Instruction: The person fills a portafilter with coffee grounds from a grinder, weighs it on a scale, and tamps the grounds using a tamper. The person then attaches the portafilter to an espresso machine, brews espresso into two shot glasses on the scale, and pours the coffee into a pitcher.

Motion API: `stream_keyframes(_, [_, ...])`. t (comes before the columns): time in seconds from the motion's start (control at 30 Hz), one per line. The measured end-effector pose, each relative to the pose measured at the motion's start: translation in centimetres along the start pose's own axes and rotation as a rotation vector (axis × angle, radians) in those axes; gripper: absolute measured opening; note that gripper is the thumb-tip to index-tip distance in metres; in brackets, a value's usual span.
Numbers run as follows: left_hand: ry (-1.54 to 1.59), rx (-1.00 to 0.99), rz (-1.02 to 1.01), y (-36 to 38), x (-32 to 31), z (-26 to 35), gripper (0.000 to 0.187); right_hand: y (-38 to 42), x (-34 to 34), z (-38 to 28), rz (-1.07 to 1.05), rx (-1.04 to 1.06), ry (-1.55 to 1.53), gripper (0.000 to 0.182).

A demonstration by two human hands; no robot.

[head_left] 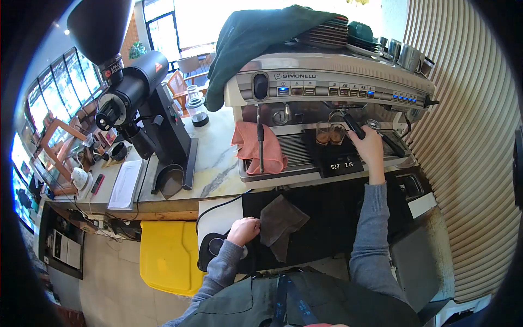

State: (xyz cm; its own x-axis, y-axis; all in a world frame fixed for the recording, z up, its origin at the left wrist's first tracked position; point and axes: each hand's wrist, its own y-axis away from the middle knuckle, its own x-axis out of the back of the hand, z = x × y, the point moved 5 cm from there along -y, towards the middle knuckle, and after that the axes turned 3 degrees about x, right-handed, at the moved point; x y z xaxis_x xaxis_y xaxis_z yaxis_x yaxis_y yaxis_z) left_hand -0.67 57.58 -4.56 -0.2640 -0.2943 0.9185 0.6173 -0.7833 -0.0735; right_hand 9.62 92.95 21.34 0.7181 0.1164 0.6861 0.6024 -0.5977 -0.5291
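My right hand is closed on the black handle of a portafilter, which sits up in the espresso machine. Below it, two small glasses hold brown coffee, on a black scale with lit digits. A second portafilter lies on the drip tray just right of my hand. My left hand is curled into a fist at the black mat, beside a tamper. Its fingers touch or nearly touch the edge of a dark grey cloth; what they hold, if anything, is hidden.
A pink cloth drapes over the drip tray around the steam wand. Left of the machine stands a tall black grinder. Plates, cups and a green cloth lie on top. A yellow bin stands below the counter.
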Motion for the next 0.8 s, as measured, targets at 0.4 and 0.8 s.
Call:
stream_keyframes(0.4, [-0.014,0.007,-0.004,0.00,-0.05,0.03,0.014,-0.16,-0.21,0.41,0.005,0.006,0.020,0.042])
stream_keyframes(0.8, [-0.011,0.024,-0.013,0.12,0.35,0.28,0.016,-0.09,-0.13,0.29,0.009,0.014,0.029,0.040])
